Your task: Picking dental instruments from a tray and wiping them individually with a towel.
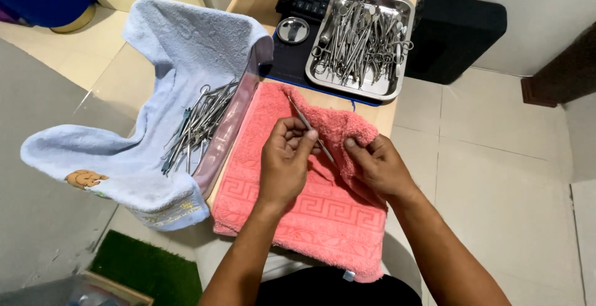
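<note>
Two towels are sharing the table, and you're working over the pink towel (298,213), pinching a fold of it with your right hand (379,166). Your left hand (284,163) is gripping a thin metal probe (308,127) against that fold.

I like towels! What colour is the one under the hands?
Pink towel with a woven key-pattern border, seen in the head view.
</note>
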